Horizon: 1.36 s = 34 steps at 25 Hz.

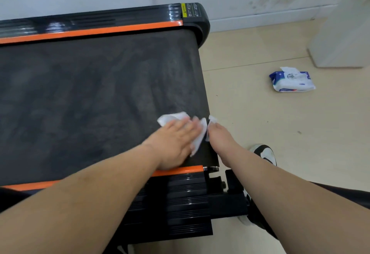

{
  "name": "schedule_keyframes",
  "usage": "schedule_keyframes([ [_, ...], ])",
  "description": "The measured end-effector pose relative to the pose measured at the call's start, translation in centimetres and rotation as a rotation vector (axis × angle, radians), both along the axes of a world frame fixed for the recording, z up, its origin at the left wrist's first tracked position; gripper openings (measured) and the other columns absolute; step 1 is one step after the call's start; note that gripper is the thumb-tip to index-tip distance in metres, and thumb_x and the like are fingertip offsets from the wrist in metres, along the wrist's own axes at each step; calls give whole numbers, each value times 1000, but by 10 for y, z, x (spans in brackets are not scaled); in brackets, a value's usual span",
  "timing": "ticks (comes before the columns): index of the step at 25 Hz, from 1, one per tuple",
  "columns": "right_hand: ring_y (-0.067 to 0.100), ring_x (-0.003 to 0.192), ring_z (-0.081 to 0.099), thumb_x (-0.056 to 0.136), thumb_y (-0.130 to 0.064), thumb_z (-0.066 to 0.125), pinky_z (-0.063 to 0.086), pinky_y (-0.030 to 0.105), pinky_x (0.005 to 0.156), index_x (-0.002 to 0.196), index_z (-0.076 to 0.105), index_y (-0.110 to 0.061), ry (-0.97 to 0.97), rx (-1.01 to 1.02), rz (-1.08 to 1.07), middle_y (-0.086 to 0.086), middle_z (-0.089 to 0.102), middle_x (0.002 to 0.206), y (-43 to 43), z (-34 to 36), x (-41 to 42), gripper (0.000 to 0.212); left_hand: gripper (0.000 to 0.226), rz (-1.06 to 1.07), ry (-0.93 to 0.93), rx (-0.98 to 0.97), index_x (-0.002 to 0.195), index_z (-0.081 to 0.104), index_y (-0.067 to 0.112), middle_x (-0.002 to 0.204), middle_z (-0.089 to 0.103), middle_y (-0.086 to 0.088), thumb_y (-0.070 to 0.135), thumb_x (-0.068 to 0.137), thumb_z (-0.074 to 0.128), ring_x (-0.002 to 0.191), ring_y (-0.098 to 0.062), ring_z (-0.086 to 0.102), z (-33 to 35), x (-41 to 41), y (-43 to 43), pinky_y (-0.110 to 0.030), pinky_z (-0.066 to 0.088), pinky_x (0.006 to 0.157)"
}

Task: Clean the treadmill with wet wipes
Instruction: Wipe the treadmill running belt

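The treadmill [100, 85] fills the left and middle, with a dusty black belt and orange strips along both side rails. My left hand [176, 141] lies flat on a white wet wipe [197, 139], pressing it onto the belt near the belt's right end. My right hand [219, 133] sits just right of it at the belt's edge, fingers pinching a corner of the wipe [212, 119]. Whether that corner belongs to the same wipe or a second one is unclear.
A blue and white pack of wet wipes [291, 80] lies open on the beige tiled floor to the right. A white cabinet or appliance [344, 33] stands at the far right by the wall. My shoe [265, 152] rests on the floor beside the treadmill's end.
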State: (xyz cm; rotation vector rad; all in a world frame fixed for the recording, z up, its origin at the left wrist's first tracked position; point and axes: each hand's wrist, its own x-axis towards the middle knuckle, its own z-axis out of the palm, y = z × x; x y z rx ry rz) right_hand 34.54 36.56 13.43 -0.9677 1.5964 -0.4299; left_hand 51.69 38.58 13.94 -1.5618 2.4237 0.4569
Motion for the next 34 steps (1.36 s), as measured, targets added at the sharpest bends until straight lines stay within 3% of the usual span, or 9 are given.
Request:
schedule_keyframes([
  [4, 21, 93, 49, 111, -32, 16, 37, 29, 86, 129, 47, -24, 50, -35, 143, 4, 54, 96, 2, 2, -2, 36, 67, 510, -101, 41, 163, -12, 19, 172, -17, -1, 46, 108, 14, 159, -30, -12, -7, 33, -6, -50, 2, 128],
  [6, 24, 98, 50, 107, -14, 29, 38, 29, 91, 127, 50, -22, 72, 29, 197, 6, 57, 102, 7, 2, -14, 30, 67, 369, -94, 63, 163, -15, 19, 172, -19, -1, 44, 109, 16, 158, -33, -14, -4, -2, 8, -53, -1, 127],
  [12, 19, 67, 54, 103, -9, 40, 42, 21, 55, 73, 55, -15, 110, 242, 291, 0, 62, 63, 39, 15, -35, 34, 65, -101, 25, 111, 166, -3, 23, 172, -15, 5, 49, 109, 17, 157, -18, -19, 4, -27, 34, -42, -10, 128],
  [15, 25, 76, 48, 104, -8, 32, 36, 28, 62, 84, 53, -10, 212, 186, 252, 7, 51, 81, 32, 9, -28, 29, 71, 436, -30, 136, 164, -11, 17, 172, -19, -4, 52, 108, 15, 158, -21, -17, 0, 16, 49, -43, -6, 128],
  [18, 28, 123, 53, 111, -30, 21, 39, 34, 103, 125, 62, -16, 130, 43, 169, 13, 59, 130, 22, 13, -17, 46, 76, 770, -53, 190, 163, -16, 17, 170, -26, -2, 58, 105, 12, 157, -24, -22, 1, 20, 73, -46, -6, 128],
  [20, 26, 133, 48, 112, -33, 20, 31, 32, 109, 95, 60, -29, 121, 28, 224, 13, 58, 132, 22, 16, -13, 44, 76, 613, -3, 200, 163, -16, 20, 169, -27, 2, 59, 105, 13, 156, -24, -24, 6, 3, 76, -47, -9, 128],
  [23, 24, 85, 55, 104, -9, 39, 39, 28, 77, 73, 51, -16, 177, 197, 262, 12, 58, 86, 30, 15, -28, 34, 70, 276, 47, 163, 164, -14, 25, 170, -23, 7, 55, 107, 15, 156, -20, -26, 8, -11, 68, -45, -12, 127],
  [30, 24, 71, 51, 95, -7, 40, 41, 31, 71, 83, 60, -10, 54, 159, 57, 10, 57, 83, 19, 10, -21, 23, 67, 316, 64, 90, 165, -10, 24, 171, -22, 7, 48, 109, 18, 157, -22, -22, -3, -34, 41, -48, -9, 127],
  [34, 24, 118, 58, 109, -33, 23, 46, 36, 101, 138, 54, -20, 11, -123, 60, 6, 63, 130, 0, 3, -2, 44, 63, 110, 102, 9, 165, -4, 25, 172, -17, 6, 42, 108, 17, 158, -19, -17, -10, -27, 32, -44, -7, 128],
])
